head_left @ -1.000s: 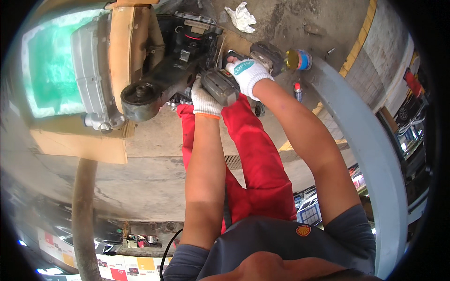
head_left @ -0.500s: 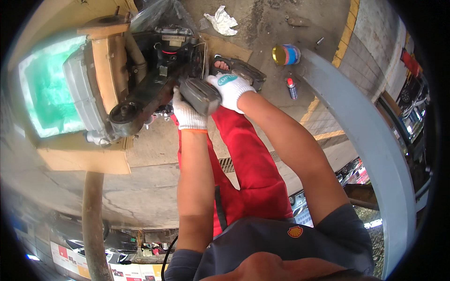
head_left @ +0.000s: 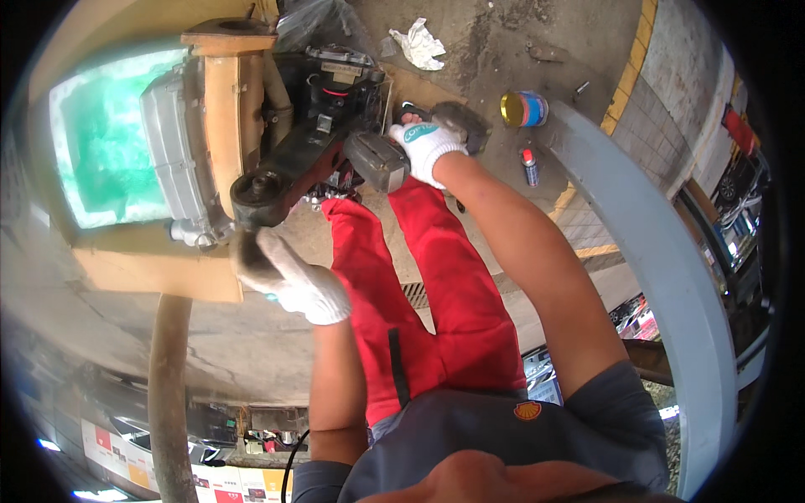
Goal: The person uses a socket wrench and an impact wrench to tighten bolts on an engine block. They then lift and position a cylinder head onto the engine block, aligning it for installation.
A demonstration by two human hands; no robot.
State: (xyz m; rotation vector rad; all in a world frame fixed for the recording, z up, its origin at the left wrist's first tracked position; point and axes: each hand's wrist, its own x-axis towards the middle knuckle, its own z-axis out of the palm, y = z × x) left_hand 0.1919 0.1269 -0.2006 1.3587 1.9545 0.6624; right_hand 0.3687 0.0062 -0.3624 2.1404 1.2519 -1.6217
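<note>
My right hand [head_left: 426, 151], in a white knit glove, is closed round the handle of a cordless power tool [head_left: 379, 161]. The tool's dark, blocky battery end points toward the metal assembly, and its blurred body lies beyond my fingers. My left hand [head_left: 289, 277], also gloved, has its thumb and dirt-darkened fingers apart, just below the round end [head_left: 258, 194] of a dark metal arm. Slight blur hides whether the fingertips touch it. The arm runs up to a black mechanical part [head_left: 344, 92]. Beside it stands a rust-brown flanged metal piece [head_left: 233, 109].
A grey ribbed housing [head_left: 172, 138] and a green-and-white sheet [head_left: 113, 142] lie at left on cardboard [head_left: 155, 272]. To the right are a blue can [head_left: 528, 109], a red-capped spray can [head_left: 530, 168] and a curved grey post [head_left: 646, 218]. Crumpled white paper [head_left: 418, 44] lies ahead.
My left hand has left the tool's battery end and moved left and nearer, below the arm's round end. My right hand still holds the tool, shifted slightly right.
</note>
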